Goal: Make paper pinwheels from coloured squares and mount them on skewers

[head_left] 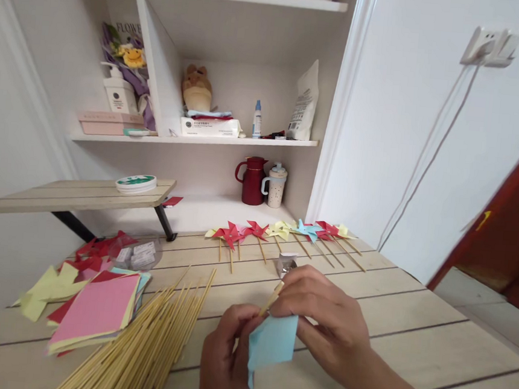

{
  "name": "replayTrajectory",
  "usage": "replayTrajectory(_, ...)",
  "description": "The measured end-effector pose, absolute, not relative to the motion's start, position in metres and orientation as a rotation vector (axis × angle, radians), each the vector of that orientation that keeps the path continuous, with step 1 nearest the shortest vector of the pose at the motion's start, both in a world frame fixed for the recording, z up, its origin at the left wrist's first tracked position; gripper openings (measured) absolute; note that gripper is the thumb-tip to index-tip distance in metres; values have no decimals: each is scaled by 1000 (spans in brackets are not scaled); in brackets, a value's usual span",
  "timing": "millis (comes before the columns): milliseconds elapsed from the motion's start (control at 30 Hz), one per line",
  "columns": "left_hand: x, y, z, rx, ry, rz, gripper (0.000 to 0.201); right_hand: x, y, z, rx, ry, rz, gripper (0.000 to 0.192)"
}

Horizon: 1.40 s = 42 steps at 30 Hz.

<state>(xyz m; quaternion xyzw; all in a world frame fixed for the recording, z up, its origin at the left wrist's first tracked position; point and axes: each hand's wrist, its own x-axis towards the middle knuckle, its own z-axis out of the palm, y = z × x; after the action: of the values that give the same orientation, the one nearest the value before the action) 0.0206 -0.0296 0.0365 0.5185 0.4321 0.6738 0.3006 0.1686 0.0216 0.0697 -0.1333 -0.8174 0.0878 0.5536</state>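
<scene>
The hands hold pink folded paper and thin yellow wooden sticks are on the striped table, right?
The folded paper in the left hand and right hand is light blue, not pink, in the head view. Thin yellow wooden sticks are on the striped table.

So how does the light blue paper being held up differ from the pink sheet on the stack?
The light blue paper is bent along one side, while the pink sheet lies flat. The light blue paper is held above the tabletop; the pink sheet rests on other sheets. Their colours differ too, blue against pink. Both are paper.
</scene>
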Motion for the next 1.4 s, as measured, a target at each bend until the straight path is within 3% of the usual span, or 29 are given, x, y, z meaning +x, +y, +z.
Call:
replayTrajectory(733, 15, -23, 9, 1605, 1237, 1905, 19, 169, 21, 70, -310, -1948, 256, 23)
replayTrajectory(967, 4, -21, 16, 2179, 1307, 2021, 15, 169, 20, 71, -336, -1953, 297, 28)
replayTrajectory(1233, -17, -26, 35, 2973, 1312, 1818, 21, 167, 18, 69, -372, -1932, 372, 22)
replayTrajectory(1400, -2, -28, 28, 2607, 1482, 2070, 19, 163, 19, 66, -405, -1892, 374, 21)
